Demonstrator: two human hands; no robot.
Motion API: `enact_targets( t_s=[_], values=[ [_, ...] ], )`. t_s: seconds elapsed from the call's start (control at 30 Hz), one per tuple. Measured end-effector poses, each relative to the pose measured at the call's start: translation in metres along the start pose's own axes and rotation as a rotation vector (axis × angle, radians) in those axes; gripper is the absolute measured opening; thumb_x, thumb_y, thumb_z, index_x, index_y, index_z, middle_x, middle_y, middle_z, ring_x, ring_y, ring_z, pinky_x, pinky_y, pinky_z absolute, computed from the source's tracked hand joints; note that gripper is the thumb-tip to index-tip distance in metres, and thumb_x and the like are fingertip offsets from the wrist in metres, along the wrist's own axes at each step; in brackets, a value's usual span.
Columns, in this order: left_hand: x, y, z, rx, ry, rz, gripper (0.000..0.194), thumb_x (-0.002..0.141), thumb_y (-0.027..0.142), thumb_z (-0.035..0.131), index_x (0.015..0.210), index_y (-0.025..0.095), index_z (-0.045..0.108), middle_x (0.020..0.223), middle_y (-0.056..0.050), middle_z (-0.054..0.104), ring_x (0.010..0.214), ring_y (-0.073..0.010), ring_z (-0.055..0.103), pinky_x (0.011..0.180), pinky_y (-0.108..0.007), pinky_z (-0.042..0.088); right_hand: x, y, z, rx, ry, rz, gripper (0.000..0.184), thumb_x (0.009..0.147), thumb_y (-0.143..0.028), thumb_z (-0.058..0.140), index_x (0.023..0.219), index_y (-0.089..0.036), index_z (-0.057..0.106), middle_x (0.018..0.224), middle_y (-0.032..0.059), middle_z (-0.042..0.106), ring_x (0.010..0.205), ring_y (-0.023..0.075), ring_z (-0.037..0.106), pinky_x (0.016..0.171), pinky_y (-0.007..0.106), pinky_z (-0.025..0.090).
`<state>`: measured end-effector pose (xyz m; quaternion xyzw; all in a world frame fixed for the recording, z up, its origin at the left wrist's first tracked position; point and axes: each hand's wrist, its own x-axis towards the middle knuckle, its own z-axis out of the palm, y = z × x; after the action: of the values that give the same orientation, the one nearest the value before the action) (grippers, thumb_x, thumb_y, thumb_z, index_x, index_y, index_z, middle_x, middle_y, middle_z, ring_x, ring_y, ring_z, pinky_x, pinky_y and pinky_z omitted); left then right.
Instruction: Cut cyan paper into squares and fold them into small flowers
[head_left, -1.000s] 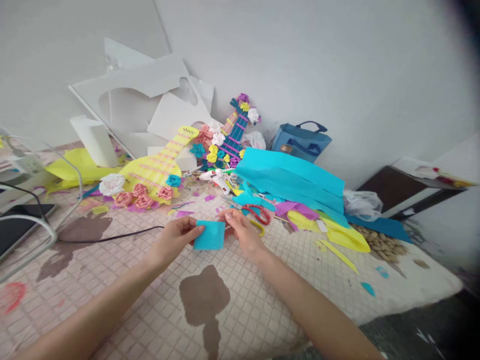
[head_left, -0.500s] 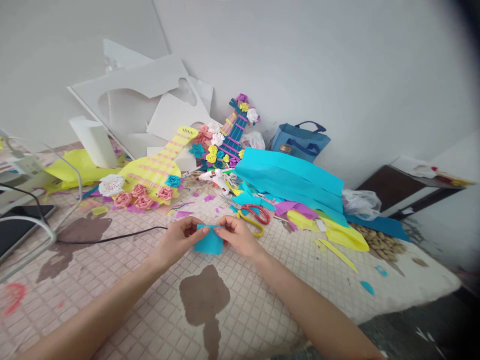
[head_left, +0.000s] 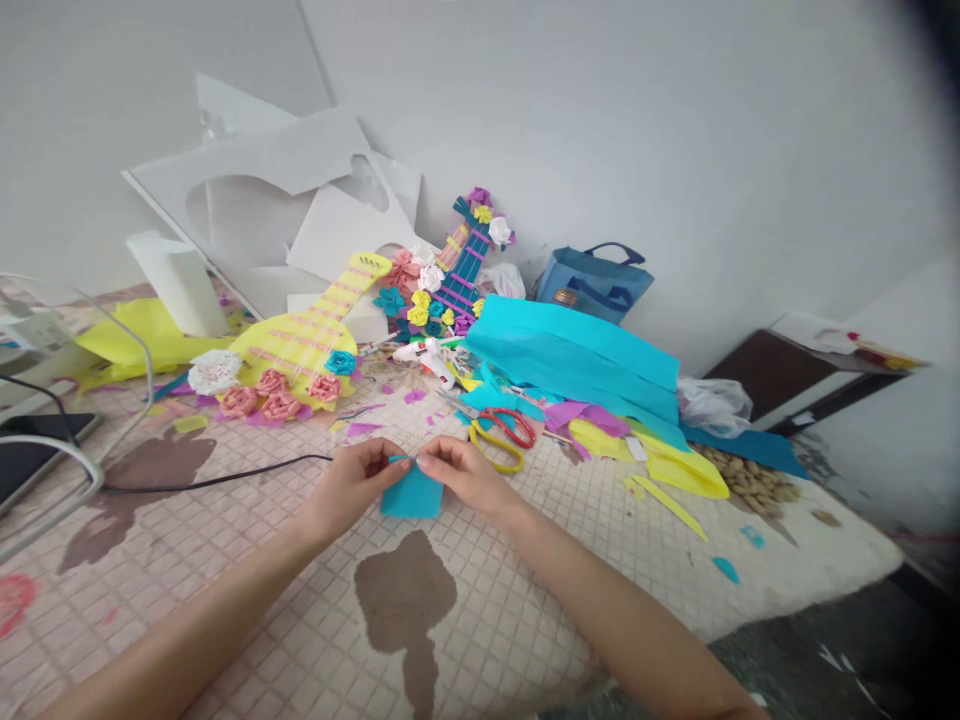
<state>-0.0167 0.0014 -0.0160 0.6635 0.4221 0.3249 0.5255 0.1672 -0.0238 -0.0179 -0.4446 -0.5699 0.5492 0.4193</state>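
A small turquoise paper piece [head_left: 411, 497] hangs between both hands just above the tiled tabletop [head_left: 247, 600]. My left hand [head_left: 351, 482] pinches its upper left edge with thumb and fingers closed. My right hand [head_left: 461, 472] pinches the upper right edge, fingertips almost meeting the left ones. The top of the paper is gathered or folded between the fingers. Red and yellow scissors [head_left: 501, 438] lie just beyond my right hand.
A yellow paper guitar [head_left: 307, 340] with paper roses, a blue guitar [head_left: 465, 265], a white glue gun [head_left: 424, 355], turquoise paper sheets [head_left: 577, 350], yellow scraps [head_left: 675, 475] and a blue bag [head_left: 596, 285] crowd the far side. A black cord [head_left: 217, 478] runs left. White boards [head_left: 285, 190] lean on the wall.
The two hands have come together along the top edge of the turquoise piece, which now shows smaller and gathered at the top. The view has shifted slightly.
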Motion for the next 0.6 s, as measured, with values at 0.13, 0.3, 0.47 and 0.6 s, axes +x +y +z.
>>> enact_targets(
  t_s=[0.13, 0.3, 0.47, 0.6],
  values=[
    [0.000, 0.001, 0.002, 0.003, -0.013, 0.016, 0.036, 0.075, 0.050, 0.060, 0.079, 0.014, 0.059, 0.064, -0.001, 0.054, 0.058, -0.0128, 0.048, 0.052, -0.025, 0.038, 0.000, 0.003, 0.002, -0.056, 0.014, 0.012, 0.030, 0.075, -0.045, 0.066, 0.072, -0.016, 0.056, 0.063, -0.0034, 0.052, 0.055, 0.0080, 0.044, 0.050, 0.021, 0.034],
    [-0.002, 0.004, 0.001, -0.035, -0.003, 0.022, 0.035, 0.075, 0.049, 0.061, 0.075, 0.014, 0.059, 0.065, -0.001, 0.055, 0.059, -0.0121, 0.048, 0.052, -0.024, 0.038, 0.000, 0.001, 0.002, -0.035, 0.001, 0.026, 0.032, 0.074, -0.047, 0.067, 0.072, -0.016, 0.057, 0.060, -0.0038, 0.051, 0.052, 0.0077, 0.044, 0.049, 0.021, 0.035],
    [-0.001, 0.008, -0.007, -0.081, 0.065, 0.006, 0.033, 0.073, 0.047, 0.064, 0.069, 0.015, 0.056, 0.061, 0.001, 0.053, 0.056, -0.0104, 0.046, 0.051, -0.022, 0.037, 0.004, -0.001, -0.009, -0.035, 0.053, -0.006, 0.037, 0.072, -0.053, 0.067, 0.068, -0.017, 0.057, 0.058, -0.0027, 0.054, 0.051, 0.0093, 0.048, 0.050, 0.024, 0.038],
    [0.000, 0.009, -0.012, -0.075, 0.091, 0.005, 0.033, 0.072, 0.047, 0.065, 0.066, 0.016, 0.056, 0.059, 0.002, 0.051, 0.054, -0.0100, 0.044, 0.048, -0.021, 0.035, 0.006, -0.003, -0.018, -0.071, 0.122, -0.031, 0.041, 0.077, -0.059, 0.057, 0.073, -0.018, 0.059, 0.066, 0.0005, 0.059, 0.054, 0.0105, 0.050, 0.052, 0.025, 0.039]
  ],
)
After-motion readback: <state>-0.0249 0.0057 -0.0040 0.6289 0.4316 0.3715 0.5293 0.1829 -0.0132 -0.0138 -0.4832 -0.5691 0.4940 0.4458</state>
